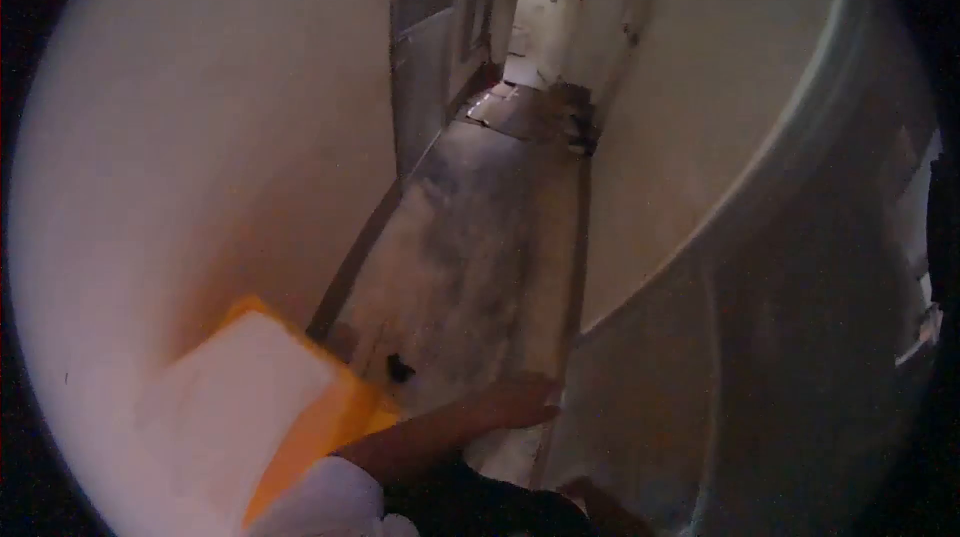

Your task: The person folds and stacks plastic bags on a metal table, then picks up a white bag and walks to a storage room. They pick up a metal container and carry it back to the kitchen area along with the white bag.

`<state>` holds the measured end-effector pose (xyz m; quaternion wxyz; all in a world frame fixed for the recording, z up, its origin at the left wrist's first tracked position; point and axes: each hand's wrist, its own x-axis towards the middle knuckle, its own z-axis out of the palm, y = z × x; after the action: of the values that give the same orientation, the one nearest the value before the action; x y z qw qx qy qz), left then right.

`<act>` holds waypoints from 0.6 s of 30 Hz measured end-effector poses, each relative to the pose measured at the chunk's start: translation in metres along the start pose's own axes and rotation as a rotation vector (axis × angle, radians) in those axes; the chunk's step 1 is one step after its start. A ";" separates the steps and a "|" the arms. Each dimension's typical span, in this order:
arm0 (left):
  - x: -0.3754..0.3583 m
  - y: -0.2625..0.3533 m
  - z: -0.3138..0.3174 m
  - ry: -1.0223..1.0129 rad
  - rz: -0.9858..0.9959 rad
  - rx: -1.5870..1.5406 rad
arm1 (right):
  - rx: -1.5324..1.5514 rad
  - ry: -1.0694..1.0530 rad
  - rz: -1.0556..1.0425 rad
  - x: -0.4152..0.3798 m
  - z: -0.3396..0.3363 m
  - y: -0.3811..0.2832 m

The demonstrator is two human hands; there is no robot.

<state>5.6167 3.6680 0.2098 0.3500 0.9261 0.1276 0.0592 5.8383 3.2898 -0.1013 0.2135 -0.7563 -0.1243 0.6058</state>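
Observation:
My left hand (pixel 525 399) reaches across from the lower left, out of a white sleeve (pixel 325 499). Its fingers look stretched out to the right and end close to the edge of a grey door-like panel (pixel 650 397); contact cannot be made out in the dim, blurred picture. I see nothing held in it. Low at the bottom edge is a dark, partly cut-off part of my right hand or forearm (pixel 600 505), its fingers hidden. A white surface with an orange border (pixel 370 407) stands at the lower left, beside my left forearm.
A narrow, dim corridor floor (pixel 460 257) runs ahead between a pale left wall (pixel 220 117) and a right wall (pixel 690 127). A small dark object (pixel 399 368) lies on the floor. Farther off are a grey door (pixel 423 67) and dark items (pixel 575 117) by the right wall.

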 end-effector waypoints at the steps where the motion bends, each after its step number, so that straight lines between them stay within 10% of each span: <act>1: 0.024 -0.009 -0.038 -0.005 -0.005 0.007 | 0.080 0.045 0.095 -0.022 -0.010 -0.025; 6: 0.113 -0.059 -0.186 -0.315 -0.073 0.012 | 0.287 0.129 0.288 -0.003 -0.062 -0.151; 12: 0.167 -0.208 -0.204 -0.211 -0.232 -0.097 | 0.180 0.056 0.199 0.149 -0.127 -0.343; 15: 0.196 -0.306 -0.192 -0.263 -0.459 -0.459 | -0.106 -0.001 0.067 0.249 -0.177 -0.444; 18: 0.241 -0.330 -0.284 0.227 -0.744 -0.414 | -0.887 0.003 -0.317 0.394 -0.261 -0.624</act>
<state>5.7271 4.1532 0.2088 0.5096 0.7151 0.4753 0.0548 6.2284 3.9692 -0.1003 -0.0404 -0.7471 -0.4847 0.4531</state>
